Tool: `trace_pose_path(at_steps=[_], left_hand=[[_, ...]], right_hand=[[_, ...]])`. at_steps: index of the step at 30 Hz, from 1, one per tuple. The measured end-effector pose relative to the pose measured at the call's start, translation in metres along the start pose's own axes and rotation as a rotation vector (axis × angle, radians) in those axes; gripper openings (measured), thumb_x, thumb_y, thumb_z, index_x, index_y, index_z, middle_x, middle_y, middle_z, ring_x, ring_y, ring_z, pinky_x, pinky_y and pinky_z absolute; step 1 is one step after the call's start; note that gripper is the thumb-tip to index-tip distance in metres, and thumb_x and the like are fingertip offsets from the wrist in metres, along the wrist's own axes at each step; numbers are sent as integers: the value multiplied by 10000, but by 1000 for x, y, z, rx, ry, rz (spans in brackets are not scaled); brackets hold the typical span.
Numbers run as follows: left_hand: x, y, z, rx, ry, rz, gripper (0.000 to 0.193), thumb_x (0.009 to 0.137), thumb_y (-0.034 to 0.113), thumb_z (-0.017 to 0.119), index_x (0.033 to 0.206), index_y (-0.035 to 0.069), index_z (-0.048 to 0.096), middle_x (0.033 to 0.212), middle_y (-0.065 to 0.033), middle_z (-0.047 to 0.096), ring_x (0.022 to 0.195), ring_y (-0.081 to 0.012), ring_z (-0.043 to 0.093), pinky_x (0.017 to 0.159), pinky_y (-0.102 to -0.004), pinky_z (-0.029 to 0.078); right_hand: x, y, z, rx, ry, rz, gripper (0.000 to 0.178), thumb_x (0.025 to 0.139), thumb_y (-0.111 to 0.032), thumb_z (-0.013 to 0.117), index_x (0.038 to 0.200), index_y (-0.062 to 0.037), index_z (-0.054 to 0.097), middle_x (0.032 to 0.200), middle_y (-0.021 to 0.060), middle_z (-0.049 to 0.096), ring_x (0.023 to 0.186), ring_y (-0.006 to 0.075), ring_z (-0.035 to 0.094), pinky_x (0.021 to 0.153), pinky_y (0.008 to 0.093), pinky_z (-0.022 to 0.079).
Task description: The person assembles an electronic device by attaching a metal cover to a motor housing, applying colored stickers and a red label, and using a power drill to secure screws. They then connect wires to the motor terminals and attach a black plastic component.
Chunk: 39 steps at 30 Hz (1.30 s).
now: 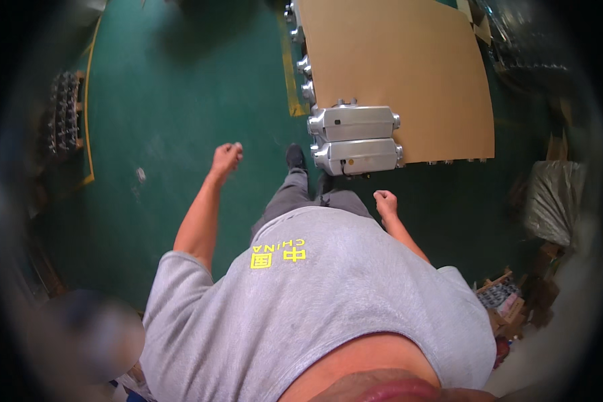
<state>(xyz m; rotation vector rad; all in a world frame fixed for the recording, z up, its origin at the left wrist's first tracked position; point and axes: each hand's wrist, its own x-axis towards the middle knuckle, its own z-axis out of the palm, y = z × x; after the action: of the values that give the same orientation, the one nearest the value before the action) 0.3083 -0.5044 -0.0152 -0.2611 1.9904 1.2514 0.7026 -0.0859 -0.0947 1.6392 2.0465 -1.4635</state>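
My left hand (pixel 228 159) hangs over the green floor, its fingers curled in with nothing visible in them. Closer to my body on the right, my right hand (pixel 386 203) is also loosely closed, and no object shows in it. Two silver metal housings lie side by side at the near left corner of a large brown cardboard sheet: the farther housing (pixel 358 124) and the nearer housing (pixel 363 156). The nearer one is the closest thing to my right hand, a short gap away. Neither hand touches a housing.
Under the cardboard sheet (pixel 409 74), more silver parts (pixel 307 91) stick out along its left edge. A yellow floor line (pixel 290 74) runs beside it. At far left stands a load of small metal parts (pixel 65 110); at right, a plastic-wrapped bundle (pixel 555 201) and cardboard boxes (pixel 512 315).
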Motion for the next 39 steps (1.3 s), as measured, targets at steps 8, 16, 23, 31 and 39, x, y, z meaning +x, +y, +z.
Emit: trace_pose_path(at_steps=[8,16,23,31,39], left_hand=[[-310,343,-77,-1319,-1014,731,197,811,121,664,929,112,507,842,-3,460,785,-139,440,722,-288,354],[-421,368,9,-329,-1351,1567,215,810,154,677,964,113,531,848,-13,505,754,-138,470,680,-274,354],[-386,361,-37,-297,-1307,1663,239,809,182,687,994,114,552,854,-22,544,727,-138,497,644,-261,354],[-343,368,-167,-390,-1230,1699,272,807,215,699,1029,114,577,860,-32,589,696,-138,527,603,-246,353],[-295,382,-275,-779,-994,1581,310,806,247,712,1063,115,601,866,-42,634,665,-138,557,561,-232,353]], right_hand=[[46,-62,-6,-180,-92,-235,291,821,-276,747,1003,-51,777,956,134,767,893,248,729,845,372,568],[47,-27,-14,-337,-23,-138,238,756,-281,767,902,-94,787,964,137,770,917,291,739,864,406,575],[1,-38,23,-402,-99,-54,214,747,-251,775,896,-100,801,944,131,776,897,263,745,855,381,583],[-1,-152,130,-326,-154,-143,253,802,-251,737,934,-37,762,797,105,728,636,194,664,603,360,546],[6,-233,202,-289,-230,-221,234,776,-244,735,886,-44,788,812,137,756,746,238,714,717,390,560]])
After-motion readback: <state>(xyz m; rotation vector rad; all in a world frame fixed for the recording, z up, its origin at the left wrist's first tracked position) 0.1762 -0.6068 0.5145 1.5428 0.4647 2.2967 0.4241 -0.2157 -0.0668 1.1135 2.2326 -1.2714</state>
